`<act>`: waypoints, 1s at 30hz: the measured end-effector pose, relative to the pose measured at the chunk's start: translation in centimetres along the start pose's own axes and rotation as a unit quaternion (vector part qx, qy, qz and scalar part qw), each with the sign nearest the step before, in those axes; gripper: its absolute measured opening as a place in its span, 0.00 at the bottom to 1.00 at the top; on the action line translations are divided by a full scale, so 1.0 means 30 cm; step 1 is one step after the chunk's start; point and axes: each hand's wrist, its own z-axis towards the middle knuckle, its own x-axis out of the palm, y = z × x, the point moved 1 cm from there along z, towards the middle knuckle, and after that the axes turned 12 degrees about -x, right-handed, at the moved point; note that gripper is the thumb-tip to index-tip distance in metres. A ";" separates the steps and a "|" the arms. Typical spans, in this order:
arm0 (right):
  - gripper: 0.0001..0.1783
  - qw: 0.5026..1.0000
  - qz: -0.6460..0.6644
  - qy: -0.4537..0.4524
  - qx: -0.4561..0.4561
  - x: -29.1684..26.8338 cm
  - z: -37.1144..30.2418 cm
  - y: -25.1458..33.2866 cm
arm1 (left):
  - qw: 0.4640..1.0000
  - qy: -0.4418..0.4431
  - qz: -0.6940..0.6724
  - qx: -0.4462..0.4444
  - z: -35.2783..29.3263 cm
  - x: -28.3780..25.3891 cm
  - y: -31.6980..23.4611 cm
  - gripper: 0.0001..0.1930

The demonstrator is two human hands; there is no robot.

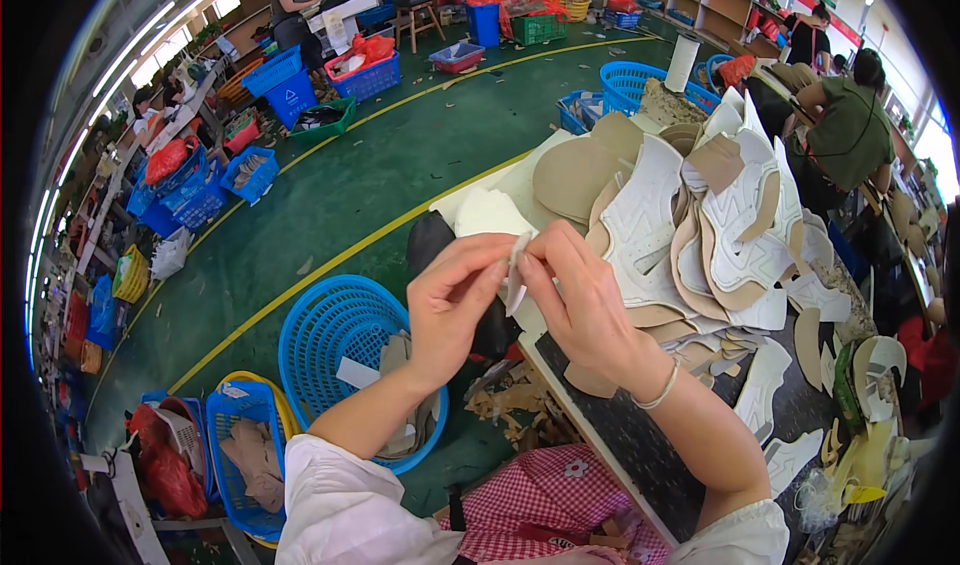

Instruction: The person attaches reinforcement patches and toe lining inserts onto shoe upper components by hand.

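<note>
My left hand and my right hand meet above the near left corner of the worktable. Between their fingertips they pinch a small, thin white piece, seen almost edge-on; its exact kind I cannot make out. Both hands are closed on it. Just beyond the fingers lies a soft white bundle, with something black beside it. To the right of my right hand, white shoe-upper pieces and beige backing pieces are heaped on the table.
A round blue basket with grey-beige pieces stands on the floor left of the table. Farther left is a rectangular blue basket. Brown scraps litter the floor by the table. A person in dark green bends at the right.
</note>
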 end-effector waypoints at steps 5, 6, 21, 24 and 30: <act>0.07 0.998 -0.051 0.027 0.016 -0.025 -0.025 0.024 | 0.998 0.034 0.016 0.051 -0.002 0.017 0.017 0.09; 0.07 0.999 -0.029 0.013 0.013 -0.029 -0.023 0.033 | 0.997 0.030 0.038 0.063 -0.005 0.021 0.006 0.10; 0.08 0.995 -0.065 -0.037 0.060 -0.080 -0.063 0.042 | 0.999 -0.013 -0.031 -0.021 0.071 -0.010 0.014 0.06; 0.06 0.979 0.054 -0.126 0.150 -0.194 -0.135 0.023 | 0.967 -0.185 -0.171 0.050 0.199 -0.195 0.009 0.06; 0.03 0.992 0.025 -0.034 0.117 -0.140 -0.062 0.158 | 0.998 0.052 -0.030 -0.018 0.012 0.058 -0.067 0.07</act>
